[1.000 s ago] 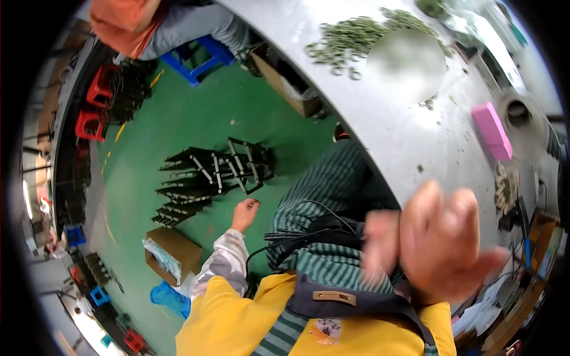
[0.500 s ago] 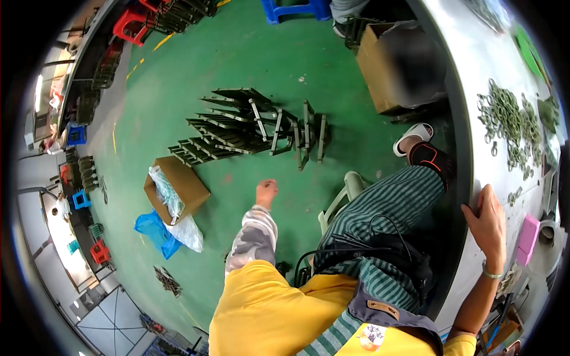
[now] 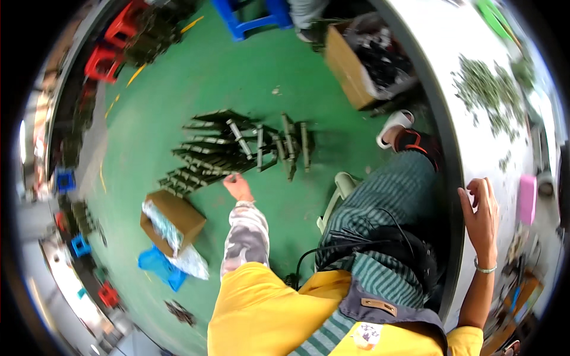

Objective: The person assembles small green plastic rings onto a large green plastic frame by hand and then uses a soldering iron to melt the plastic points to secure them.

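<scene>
Reaching down over the green floor [image 3: 332,130], the left hand [image 3: 239,187] overlaps the near edge of the slatted frames [image 3: 205,148]; its fingers are curled, and I cannot tell whether they touch or pinch anything. The frames lie on the floor in a fanned, overlapping row, dark olive, with paler bars toward the right end. Half a second earlier, that hand appeared apart from them. The right hand [image 3: 482,213], at the edge of the worktable [image 3: 475,154], now bends its fingers more, thumb spread away from them.
</scene>
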`<state>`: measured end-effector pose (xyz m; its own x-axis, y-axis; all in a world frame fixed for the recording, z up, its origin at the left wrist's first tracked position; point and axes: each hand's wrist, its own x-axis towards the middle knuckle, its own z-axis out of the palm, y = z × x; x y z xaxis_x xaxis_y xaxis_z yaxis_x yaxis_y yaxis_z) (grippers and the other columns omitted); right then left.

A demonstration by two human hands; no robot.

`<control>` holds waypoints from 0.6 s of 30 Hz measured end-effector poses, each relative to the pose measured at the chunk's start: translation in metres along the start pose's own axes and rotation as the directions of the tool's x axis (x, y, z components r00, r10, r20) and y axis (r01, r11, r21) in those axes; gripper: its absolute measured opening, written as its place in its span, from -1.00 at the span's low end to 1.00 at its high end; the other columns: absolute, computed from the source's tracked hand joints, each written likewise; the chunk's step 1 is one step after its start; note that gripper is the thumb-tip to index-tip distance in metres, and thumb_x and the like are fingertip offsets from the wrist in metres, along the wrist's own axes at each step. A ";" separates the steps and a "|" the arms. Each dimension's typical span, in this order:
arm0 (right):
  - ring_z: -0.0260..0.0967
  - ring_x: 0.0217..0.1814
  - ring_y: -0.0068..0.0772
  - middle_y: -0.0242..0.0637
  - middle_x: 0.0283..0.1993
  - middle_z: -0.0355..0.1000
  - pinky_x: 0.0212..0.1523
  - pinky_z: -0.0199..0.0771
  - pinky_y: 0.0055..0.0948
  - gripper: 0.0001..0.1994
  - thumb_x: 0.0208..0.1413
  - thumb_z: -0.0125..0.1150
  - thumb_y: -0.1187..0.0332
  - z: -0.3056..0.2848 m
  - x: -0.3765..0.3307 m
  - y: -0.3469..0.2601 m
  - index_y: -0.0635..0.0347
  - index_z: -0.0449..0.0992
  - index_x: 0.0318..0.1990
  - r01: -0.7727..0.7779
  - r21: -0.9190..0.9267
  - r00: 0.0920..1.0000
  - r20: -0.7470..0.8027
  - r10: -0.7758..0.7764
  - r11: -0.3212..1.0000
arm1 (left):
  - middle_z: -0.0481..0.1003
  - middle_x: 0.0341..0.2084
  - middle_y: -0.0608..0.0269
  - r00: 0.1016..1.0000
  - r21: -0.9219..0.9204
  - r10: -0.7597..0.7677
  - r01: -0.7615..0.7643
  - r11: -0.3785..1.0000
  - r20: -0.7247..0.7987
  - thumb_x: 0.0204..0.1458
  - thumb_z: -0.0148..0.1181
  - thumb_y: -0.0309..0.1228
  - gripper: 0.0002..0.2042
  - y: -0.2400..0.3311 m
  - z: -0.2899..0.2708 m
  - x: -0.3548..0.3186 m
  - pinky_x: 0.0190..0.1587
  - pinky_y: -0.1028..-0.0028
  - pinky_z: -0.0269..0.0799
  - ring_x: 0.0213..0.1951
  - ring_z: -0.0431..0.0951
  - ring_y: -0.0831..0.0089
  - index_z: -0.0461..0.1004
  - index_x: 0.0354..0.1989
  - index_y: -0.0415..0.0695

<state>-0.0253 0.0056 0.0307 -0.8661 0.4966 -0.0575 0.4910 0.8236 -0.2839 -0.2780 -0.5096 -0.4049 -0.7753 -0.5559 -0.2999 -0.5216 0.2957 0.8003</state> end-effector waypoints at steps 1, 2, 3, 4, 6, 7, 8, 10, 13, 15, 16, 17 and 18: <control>0.25 -0.47 -0.30 -0.21 -0.37 0.30 -0.42 0.31 -0.35 -0.83 0.13 0.31 0.46 -0.007 -0.018 -0.004 0.27 0.39 -0.28 -0.062 0.074 0.997 -0.041 0.065 0.995 | 0.40 -0.27 0.26 0.986 -0.111 0.161 -0.155 0.982 0.050 0.17 0.22 -0.47 -0.75 0.017 0.015 -0.014 -0.24 0.50 0.40 -0.31 0.42 0.46 0.34 -0.03 -0.16; 0.26 -0.48 -0.30 -0.22 -0.38 0.31 -0.45 0.31 -0.35 -0.84 0.12 0.32 0.47 -0.013 -0.037 -0.004 0.27 0.41 -0.30 -0.058 0.079 0.992 -0.105 0.066 0.995 | 0.39 -0.28 0.27 0.967 -0.123 0.226 -0.212 0.970 0.118 0.17 0.21 -0.48 -0.76 0.040 0.024 -0.030 -0.25 0.50 0.39 -0.32 0.40 0.47 0.34 -0.04 -0.16; 0.28 -0.50 -0.31 -0.22 -0.39 0.32 -0.47 0.31 -0.36 -0.85 0.10 0.33 0.48 -0.022 -0.064 0.002 0.27 0.43 -0.32 -0.098 0.058 0.977 -0.182 0.107 0.994 | 0.38 -0.28 0.27 0.927 -0.151 0.294 -0.264 0.953 0.234 0.18 0.21 -0.50 -0.77 0.069 0.050 -0.059 -0.27 0.50 0.39 -0.32 0.37 0.49 0.34 -0.04 -0.16; 0.28 -0.52 -0.30 -0.21 -0.41 0.33 -0.49 0.32 -0.35 -0.86 0.08 0.34 0.50 -0.027 -0.092 0.011 0.27 0.45 -0.33 -0.149 0.085 0.961 -0.224 0.164 0.985 | 0.39 -0.30 0.28 0.870 -0.199 0.363 -0.311 0.929 0.335 0.19 0.18 -0.53 -0.80 0.103 0.071 -0.097 -0.26 0.50 0.38 -0.30 0.37 0.50 0.35 -0.06 -0.18; 0.29 -0.56 -0.27 -0.20 -0.47 0.34 -0.53 0.31 -0.34 -0.88 0.07 0.35 0.53 -0.020 -0.144 0.030 0.27 0.48 -0.35 -0.195 0.153 0.922 -0.307 0.235 0.969 | 0.39 -0.30 0.28 0.644 -0.213 0.649 -0.624 0.752 0.405 0.21 0.14 -0.53 -0.76 0.157 0.070 -0.125 -0.28 0.53 0.37 -0.30 0.37 0.50 0.34 0.02 -0.21; 0.28 -0.57 -0.25 -0.20 -0.50 0.35 -0.54 0.31 -0.34 -0.89 0.06 0.34 0.54 -0.016 -0.177 0.038 0.26 0.49 -0.36 -0.244 0.157 0.894 -0.346 0.285 0.957 | 0.40 -0.29 0.29 0.464 -0.236 0.798 -0.786 0.571 0.385 0.23 0.12 -0.53 -0.75 0.199 0.076 -0.169 -0.30 0.58 0.35 -0.32 0.36 0.55 0.32 0.06 -0.22; 0.28 -0.58 -0.23 -0.21 -0.51 0.35 -0.54 0.30 -0.35 -0.90 0.07 0.34 0.53 -0.016 -0.211 0.040 0.26 0.50 -0.37 -0.320 0.192 0.848 -0.378 0.371 0.928 | 0.40 -0.29 0.30 0.430 -0.383 0.776 -0.692 0.612 0.462 0.25 0.11 -0.54 -0.76 0.234 0.075 -0.211 -0.31 0.60 0.33 -0.34 0.35 0.58 0.32 0.06 -0.22; 0.28 -0.58 -0.24 -0.23 -0.54 0.35 -0.56 0.27 -0.34 -0.90 0.08 0.34 0.52 -0.004 -0.278 0.032 0.27 0.51 -0.40 -0.436 0.295 0.713 -0.462 0.527 0.850 | 0.40 -0.29 0.31 0.272 -0.566 0.779 -0.559 0.606 0.565 0.28 0.07 -0.55 -0.78 0.292 0.076 -0.292 -0.33 0.63 0.30 -0.35 0.34 0.61 0.32 0.06 -0.22; 0.29 -0.57 -0.21 -0.19 -0.51 0.38 -0.52 0.28 -0.35 -0.86 0.19 0.26 0.45 0.051 -0.388 0.014 0.29 0.51 -0.39 -0.682 0.464 0.371 -0.447 0.814 0.565 | 0.43 -0.28 0.30 -0.096 -0.759 0.829 -0.472 0.449 0.551 0.28 0.06 -0.58 -0.77 0.336 0.083 -0.392 -0.35 0.62 0.29 -0.36 0.34 0.61 0.32 0.08 -0.21; 0.30 -0.57 -0.19 -0.16 -0.52 0.39 -0.50 0.31 -0.33 -0.79 0.25 0.20 0.37 0.112 -0.465 0.001 0.31 0.48 -0.40 -0.775 0.551 0.066 -0.419 0.906 0.311 | 0.47 -0.15 0.30 -0.315 -0.826 0.774 -0.347 0.445 0.549 0.30 0.07 -0.53 -0.77 0.343 0.085 -0.442 -0.26 0.62 0.33 -0.30 0.38 0.62 0.34 0.10 -0.22; 0.33 -0.58 -0.21 -0.16 -0.55 0.40 -0.48 0.35 -0.33 -0.74 0.29 0.16 0.33 0.142 -0.499 -0.007 0.32 0.46 -0.42 -0.752 0.644 -0.107 -0.327 0.939 0.138 | 0.47 -0.14 0.30 -0.388 -0.825 0.730 -0.324 0.463 0.563 0.30 0.06 -0.54 -0.78 0.342 0.080 -0.471 -0.26 0.62 0.33 -0.29 0.38 0.63 0.35 0.09 -0.22; 0.38 -0.58 -0.25 -0.15 -0.57 0.41 -0.46 0.38 -0.35 -0.70 0.30 0.14 0.29 0.164 -0.522 -0.015 0.33 0.44 -0.43 -0.729 0.683 -0.297 -0.249 0.922 -0.050 | 0.48 -0.13 0.30 -0.450 -0.819 0.684 -0.310 0.483 0.574 0.30 0.06 -0.55 -0.78 0.337 0.069 -0.500 -0.25 0.61 0.32 -0.27 0.39 0.63 0.36 0.09 -0.22; 0.40 -0.57 -0.31 -0.18 -0.57 0.43 -0.47 0.39 -0.37 -0.71 0.30 0.14 0.27 0.202 -0.559 -0.023 0.32 0.46 -0.40 -0.698 0.695 -0.417 -0.201 0.886 -0.171 | 0.40 -0.03 0.19 -0.593 -0.838 0.598 -0.308 0.450 0.539 0.26 0.06 -0.61 -0.82 0.336 0.056 -0.527 -0.25 0.62 0.32 -0.26 0.38 0.58 0.37 0.01 -0.26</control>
<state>0.4285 -0.3459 -0.1242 0.8155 0.5778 -0.0351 0.4555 -0.6779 -0.5771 -0.0642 -0.0735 -0.0073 -0.0440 0.9253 0.3767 0.3032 -0.3469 0.8875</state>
